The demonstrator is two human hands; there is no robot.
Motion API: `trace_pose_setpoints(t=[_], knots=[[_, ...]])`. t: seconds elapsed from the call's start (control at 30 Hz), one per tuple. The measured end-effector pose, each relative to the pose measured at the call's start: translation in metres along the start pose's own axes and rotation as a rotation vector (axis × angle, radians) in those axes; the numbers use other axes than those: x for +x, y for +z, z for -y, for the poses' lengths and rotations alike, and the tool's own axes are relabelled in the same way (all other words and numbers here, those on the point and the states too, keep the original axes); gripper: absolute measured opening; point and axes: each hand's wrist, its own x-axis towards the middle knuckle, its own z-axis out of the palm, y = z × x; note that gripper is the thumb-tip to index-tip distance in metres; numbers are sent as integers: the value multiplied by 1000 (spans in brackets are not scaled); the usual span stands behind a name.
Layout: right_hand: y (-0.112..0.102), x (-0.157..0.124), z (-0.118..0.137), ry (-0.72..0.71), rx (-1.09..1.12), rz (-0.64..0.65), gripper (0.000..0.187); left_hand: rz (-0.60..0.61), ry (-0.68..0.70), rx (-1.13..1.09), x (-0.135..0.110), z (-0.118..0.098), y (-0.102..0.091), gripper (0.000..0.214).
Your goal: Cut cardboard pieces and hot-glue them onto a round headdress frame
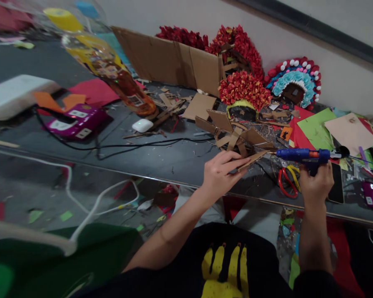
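Between the fingers of my left hand (pixel 222 171) is a cardboard strip (pixel 252 160), held above the front edge of the table. My right hand (pixel 317 182) is wrapped around the grip of a blue glue gun (pixel 301 155). The gun's nozzle points left and meets or nearly meets the strip's far end; contact is hard to tell. Just behind my left hand sits a cardboard structure (pixel 233 134) made of crossed strips and flaps. Below the gun lie scissors (pixel 287 182) with red and yellow handles.
A bottle of amber drink (pixel 112 74) stands left on the dark table (pixel 161 159). A black cable (pixel 136 145) crosses the tabletop. Red paper-covered arches (pixel 244 89) and a cardboard panel (pixel 174 60) stand along the wall. Coloured paper sheets (pixel 317 126) and a phone (pixel 336 184) lie right.
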Motion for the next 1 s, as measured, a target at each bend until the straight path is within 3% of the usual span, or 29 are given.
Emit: trace_pose_setpoints(t=[0.23,0.43,1.0], knots=[[-1,0,8,-26,-20,-72,69,7,-26,-12,-1,1,0,10],[-2,0,9,-69,-8,-88,54,-11,-1,-37,0,-1,1,10],[1,-3,6,-33,38,-38,49,-5,-5,-52,-1,0,1,10]])
